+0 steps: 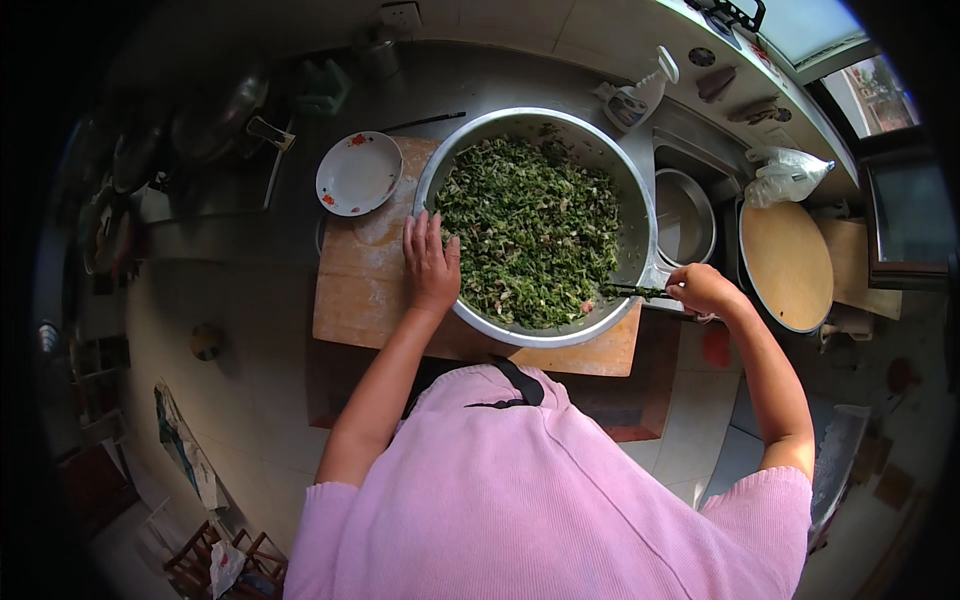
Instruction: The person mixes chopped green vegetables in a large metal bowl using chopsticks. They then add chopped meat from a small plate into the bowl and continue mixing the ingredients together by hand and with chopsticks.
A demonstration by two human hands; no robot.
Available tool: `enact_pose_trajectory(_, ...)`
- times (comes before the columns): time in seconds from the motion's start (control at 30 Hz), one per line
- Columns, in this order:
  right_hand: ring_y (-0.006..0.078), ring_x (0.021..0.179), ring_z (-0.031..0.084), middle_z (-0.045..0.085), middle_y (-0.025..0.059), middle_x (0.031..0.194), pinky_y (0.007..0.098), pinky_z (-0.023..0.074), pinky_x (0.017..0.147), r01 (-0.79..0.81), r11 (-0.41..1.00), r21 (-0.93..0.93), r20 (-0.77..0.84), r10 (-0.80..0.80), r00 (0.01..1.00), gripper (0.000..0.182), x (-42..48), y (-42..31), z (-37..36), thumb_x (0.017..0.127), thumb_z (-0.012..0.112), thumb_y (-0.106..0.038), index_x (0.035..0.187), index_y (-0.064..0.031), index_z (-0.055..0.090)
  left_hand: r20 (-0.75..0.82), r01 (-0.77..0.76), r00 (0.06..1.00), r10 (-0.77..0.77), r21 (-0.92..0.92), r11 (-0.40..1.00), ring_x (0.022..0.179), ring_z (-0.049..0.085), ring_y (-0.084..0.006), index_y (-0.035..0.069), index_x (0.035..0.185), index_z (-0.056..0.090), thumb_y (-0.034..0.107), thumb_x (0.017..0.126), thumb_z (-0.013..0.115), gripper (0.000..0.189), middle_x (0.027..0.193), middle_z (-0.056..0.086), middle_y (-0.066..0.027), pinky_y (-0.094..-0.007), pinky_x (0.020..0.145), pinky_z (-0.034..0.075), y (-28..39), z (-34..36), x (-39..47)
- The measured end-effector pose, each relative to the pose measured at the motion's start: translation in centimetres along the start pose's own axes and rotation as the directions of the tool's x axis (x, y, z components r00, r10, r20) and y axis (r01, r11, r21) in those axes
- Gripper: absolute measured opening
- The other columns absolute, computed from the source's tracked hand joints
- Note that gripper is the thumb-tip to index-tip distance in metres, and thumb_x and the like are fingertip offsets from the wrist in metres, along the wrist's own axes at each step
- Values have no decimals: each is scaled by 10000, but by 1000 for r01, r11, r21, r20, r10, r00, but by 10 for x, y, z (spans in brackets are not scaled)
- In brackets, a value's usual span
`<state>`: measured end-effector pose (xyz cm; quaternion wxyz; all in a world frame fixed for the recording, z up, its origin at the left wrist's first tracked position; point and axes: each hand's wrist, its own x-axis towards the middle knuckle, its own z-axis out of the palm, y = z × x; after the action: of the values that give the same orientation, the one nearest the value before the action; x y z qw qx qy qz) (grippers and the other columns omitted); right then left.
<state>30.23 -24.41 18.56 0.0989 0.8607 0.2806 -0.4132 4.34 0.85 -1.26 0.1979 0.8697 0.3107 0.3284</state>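
A large metal basin (649, 217) stands on a wooden board (360, 300) in front of me. It is filled with finely chopped greens (529, 225), mixed with small pale and pinkish bits. My left hand (432, 262) holds the basin's left rim, the fingers outside and the thumb over the edge. At the right side, my right hand (701, 291) grips dark chopsticks (636, 290). They reach over the rim, and their tips touch the greens; bits of green cling to them. A white plate (358, 176) with red floral marks sits beside the basin at the board's far left corner.
Behind the basin stands a spray bottle (634, 101). On the right, a metal pot (684, 216) sits in the sink (667, 146), beside a round wooden board (786, 262) and a plastic bag (784, 176). A thin dark stick (426, 121) lies behind the plate.
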Motion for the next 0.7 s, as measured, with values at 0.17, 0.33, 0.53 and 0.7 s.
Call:
enact_pose_trajectory(0.17, 91, 370, 343, 509, 14, 573, 258, 253, 337, -177, 848, 499, 346, -8, 938, 255, 43, -2, 60, 918, 502, -304, 894, -70, 600, 6, -8, 1000, 8, -25, 1000, 1277, 288, -417, 5, 1290, 416, 238, 916, 487, 446, 1355, 372, -202, -495, 1055, 244, 2, 3, -1)
enact_pose_trajectory(0.33, 75, 379, 276, 409, -43, 520, 244, 162, 354, -277, 464, 841, 399, -187, 898, 291, 77, -65, 119, 954, 442, -319, 772, -107, 524, 5, -18, 1000, 18, -35, 999, 1294, 267, -421, 18, 1307, 404, 219, 918, 487, 446, 1382, 349, -190, -492, 1062, 231, 2, 2, -6)
enact_pose_trajectory(0.53, 45, 351, 265, 409, -78, 515, 207, 183, 318, -335, -87, 938, 301, -273, 914, 221, 128, -132, 107, 956, 445, -277, 826, -113, 516, 30, -36, 999, 38, -39, 999, 1294, 264, -427, 18, 1303, 403, 185, 900, 521, 452, 1383, 352, -192, -496, 1062, 228, 1, 0, -3)
enact_pose_trajectory(0.7, 38, 338, 264, 425, -71, 515, 195, 181, 311, -262, -207, 943, 201, -275, 940, 206, 114, -107, 104, 948, 471, -281, 849, -110, 532, 18, -29, 999, 29, -40, 999, 1297, 262, -419, 20, 1300, 407, 202, 899, 524, 456, 1380, 355, -192, -494, 1066, 225, -2, 3, -4)
